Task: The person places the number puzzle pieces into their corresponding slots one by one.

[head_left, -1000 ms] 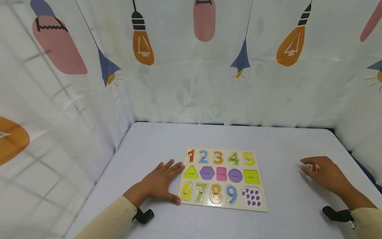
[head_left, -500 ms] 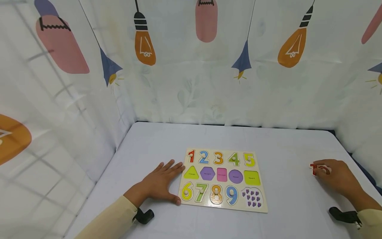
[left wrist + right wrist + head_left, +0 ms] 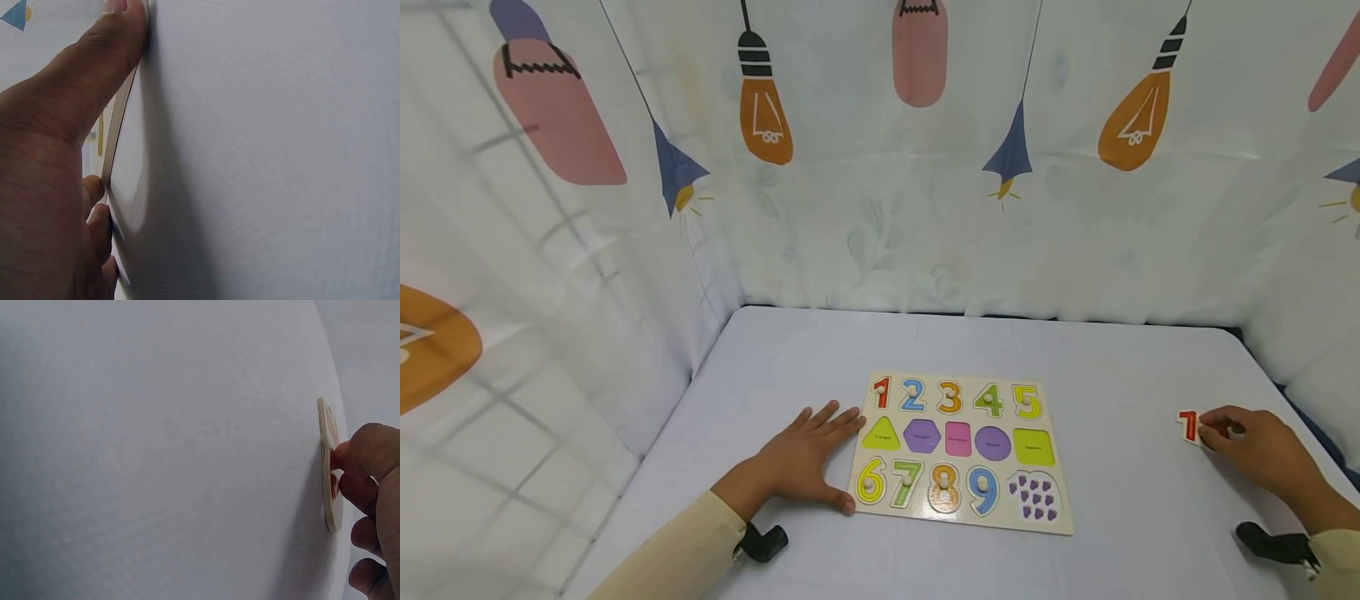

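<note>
A wooden peg puzzle board (image 3: pixel 957 454) lies on the white table, with coloured digits, several shapes and one recess of small purple pictures at its lower right corner. My left hand (image 3: pixel 808 462) rests with fingers spread at the board's left edge; in the left wrist view its thumb (image 3: pixel 106 47) lies along that edge. At the far right, my right hand (image 3: pixel 1262 446) pinches a red number puzzle piece (image 3: pixel 1187 426) showing a red 1, its other part covered by the fingers. The right wrist view shows the puzzle piece (image 3: pixel 327 481) low over or on the cloth; I cannot tell which.
White cloth covers the table (image 3: pixel 1120 500), whose back edge meets a printed curtain (image 3: pixel 865 233). Another curtain stretch (image 3: pixel 550 333) hangs along the left side. A black wrist mount (image 3: pixel 763 543) sticks out below each hand.
My right hand has moved right and slightly down with the number puzzle piece, and its fingers have shifted so the red 1 shows. The left hand and board stay where they were.
</note>
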A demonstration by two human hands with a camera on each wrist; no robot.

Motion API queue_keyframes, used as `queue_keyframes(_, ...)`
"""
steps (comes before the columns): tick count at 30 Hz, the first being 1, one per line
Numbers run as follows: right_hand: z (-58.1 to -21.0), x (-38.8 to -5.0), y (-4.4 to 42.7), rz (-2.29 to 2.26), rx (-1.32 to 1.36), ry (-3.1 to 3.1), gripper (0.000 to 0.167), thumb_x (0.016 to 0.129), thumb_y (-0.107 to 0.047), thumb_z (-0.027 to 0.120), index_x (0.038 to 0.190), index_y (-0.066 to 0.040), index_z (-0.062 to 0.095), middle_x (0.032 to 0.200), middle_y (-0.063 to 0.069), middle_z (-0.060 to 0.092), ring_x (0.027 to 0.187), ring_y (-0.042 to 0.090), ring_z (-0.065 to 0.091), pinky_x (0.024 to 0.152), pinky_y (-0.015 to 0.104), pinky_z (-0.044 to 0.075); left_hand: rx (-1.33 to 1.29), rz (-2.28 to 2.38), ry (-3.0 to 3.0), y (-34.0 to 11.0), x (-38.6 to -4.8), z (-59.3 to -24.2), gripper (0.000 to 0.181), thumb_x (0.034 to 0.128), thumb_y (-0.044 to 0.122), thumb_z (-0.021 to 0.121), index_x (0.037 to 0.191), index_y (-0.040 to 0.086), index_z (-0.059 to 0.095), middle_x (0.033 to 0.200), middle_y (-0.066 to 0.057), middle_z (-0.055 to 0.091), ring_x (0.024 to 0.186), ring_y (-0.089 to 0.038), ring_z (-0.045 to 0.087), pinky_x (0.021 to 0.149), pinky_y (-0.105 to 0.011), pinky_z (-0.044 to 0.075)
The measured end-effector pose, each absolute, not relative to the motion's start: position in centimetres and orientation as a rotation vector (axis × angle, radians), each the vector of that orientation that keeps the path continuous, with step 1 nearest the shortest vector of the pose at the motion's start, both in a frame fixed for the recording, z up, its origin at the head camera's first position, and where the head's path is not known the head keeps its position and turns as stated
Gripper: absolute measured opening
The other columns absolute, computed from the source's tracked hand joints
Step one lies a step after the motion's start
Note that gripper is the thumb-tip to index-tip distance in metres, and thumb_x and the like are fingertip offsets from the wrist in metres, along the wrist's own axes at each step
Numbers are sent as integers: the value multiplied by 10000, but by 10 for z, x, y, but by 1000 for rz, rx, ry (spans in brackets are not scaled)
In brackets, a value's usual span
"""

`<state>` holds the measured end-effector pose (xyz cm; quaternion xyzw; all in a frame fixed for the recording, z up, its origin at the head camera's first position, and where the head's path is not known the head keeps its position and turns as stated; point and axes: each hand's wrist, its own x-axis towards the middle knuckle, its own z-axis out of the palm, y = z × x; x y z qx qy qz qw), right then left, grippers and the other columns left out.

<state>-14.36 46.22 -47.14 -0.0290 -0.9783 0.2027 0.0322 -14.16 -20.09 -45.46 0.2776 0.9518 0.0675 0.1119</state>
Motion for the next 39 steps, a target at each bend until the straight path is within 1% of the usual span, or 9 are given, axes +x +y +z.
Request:
queue_keyframes(2, -471, -144, 461, 620, -87, -3007, 227, 936, -153, 720, 1036, 49, 693, 939, 190, 673, 921, 456, 578, 681, 572, 480, 815, 197, 2794, -201, -142, -455, 1280, 619, 948, 622, 1637, 249, 287, 1683, 59, 248, 1564, -272, 118, 1235, -567, 125)
queue_keyframes(4, -471, -143, 458, 610, -80, -2994, 207, 925, -145, 729, 1023, 35, 701, 909, 141, 673, 900, 422, 581, 647, 495, 481, 817, 202, 2789, -201, -142, -456, 1282, 617, 949, 622, 1637, 249, 287, 1683, 57, 249, 1563, -275, 118, 1234, -570, 127)
queue_keyframes(7, -465, -141, 449, 602, -30, -2969, 186, 913, -159, 756, 1006, -2, 720, 870, 69, 656, 867, 351, 564, 606, 366, 436, 816, 204, 2785, -201, -142, -456, 1283, 616, 951, 620, 1638, 251, 284, 1684, 61, 246, 1564, -272, 116, 1235, -568, 125)
queue_keyframes(10, -455, -138, 434, 625, 68, -2955, 171, 917, -201, 773, 1002, -57, 744, 864, 10, 635, 875, 289, 535, 591, 290, 391, 816, 205, 2785, -201, -142, -454, 1282, 618, 950, 620, 1638, 250, 283, 1685, 63, 242, 1564, -271, 114, 1236, -567, 120)
queue_keyframes(17, -434, -129, 383, 681, 249, -2933, 87, 888, -196, 809, 965, -172, 778, 860, -43, 616, 920, 270, 529, 615, 298, 426, 805, 201, 2784, -200, -142, -451, 1287, 617, 934, 643, 1639, 239, 282, 1686, 56, 238, 1565, -273, 105, 1236, -567, 115)
queue_keyframes(21, -428, -121, 354, 708, 304, -2916, 114, 863, -179, 836, 962, -198, 782, 888, -44, 608, 930, 263, 546, 637, 312, 476, 792, 194, 2782, -199, -142, -450, 1285, 616, 923, 660, 1637, 236, 290, 1685, 54, 243, 1565, -272, 106, 1236, -567, 118)
queue_keyframes(27, -426, -112, 316, 680, 344, -2950, 178, 826, -176, 866, 981, -214, 788, 908, -60, 603, 910, 218, 550, 742, 401, 547, 792, 198, 2780, -198, -141, -450, 1281, 616, 920, 661, 1635, 236, 295, 1683, 57, 248, 1564, -272, 111, 1236, -571, 115)
queue_keyframes(34, -430, -98, 279, 644, 459, -2942, 190, 795, -180, 889, 926, -259, 777, 851, -147, 562, 838, 120, 501, 709, 268, 556, 800, 195, 2779, -198, -140, -449, 1279, 620, 922, 655, 1636, 234, 292, 1684, 52, 247, 1563, -281, 115, 1234, -576, 120)
queue_keyframes(39, -435, -89, 260, 661, 463, -2951, 205, 791, -188, 893, 888, -308, 758, 869, -159, 553, 837, 97, 511, 731, 255, 568, 801, 196, 2780, -198, -140, -450, 1276, 624, 917, 659, 1637, 235, 289, 1684, 50, 247, 1564, -280, 112, 1235, -574, 117)
